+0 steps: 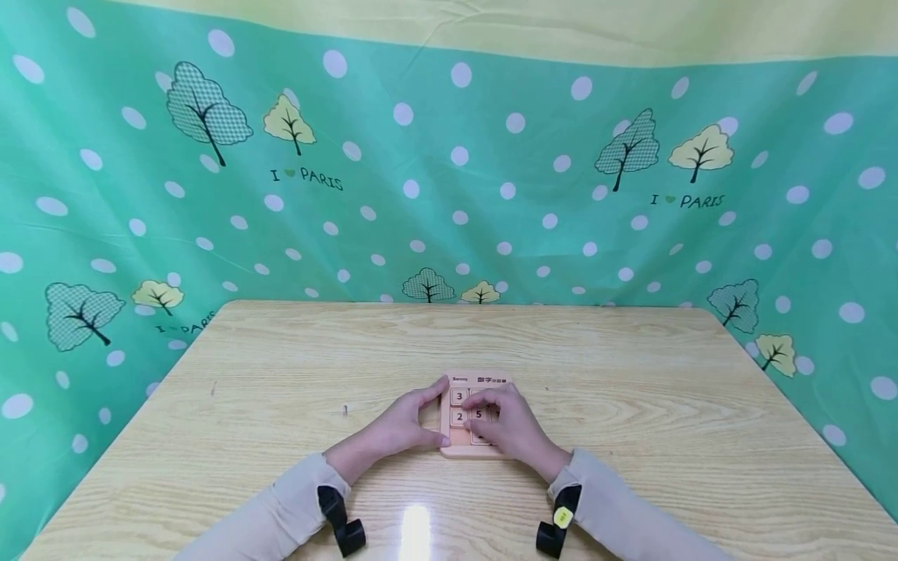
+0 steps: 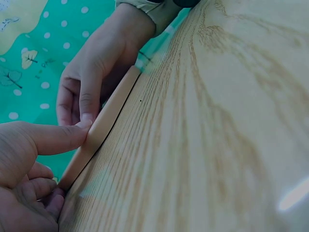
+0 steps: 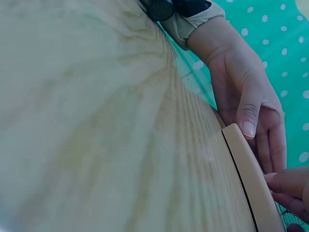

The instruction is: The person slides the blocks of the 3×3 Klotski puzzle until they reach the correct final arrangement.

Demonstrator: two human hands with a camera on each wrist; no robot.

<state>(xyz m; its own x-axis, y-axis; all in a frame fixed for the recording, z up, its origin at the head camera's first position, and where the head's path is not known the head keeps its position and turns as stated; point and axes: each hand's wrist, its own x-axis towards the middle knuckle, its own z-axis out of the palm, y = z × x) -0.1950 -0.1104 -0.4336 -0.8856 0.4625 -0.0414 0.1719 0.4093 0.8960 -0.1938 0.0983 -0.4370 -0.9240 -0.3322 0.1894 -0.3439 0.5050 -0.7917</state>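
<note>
Left hand (image 1: 400,425): grips puzzle (image 1: 459,452) by its left edge.
Right hand (image 1: 517,425): pinches at tile 2 (image 1: 459,417) from the right, nearer to it.
Puzzle: lies on table (image 1: 281,339) between both hands, long axis front to back.
Gap (image 1: 460,437): sits directly below tile 2.

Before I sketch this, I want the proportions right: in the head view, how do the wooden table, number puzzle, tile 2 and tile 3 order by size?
1. Wooden table
2. Number puzzle
3. Tile 2 and tile 3: too alike to rank
</note>
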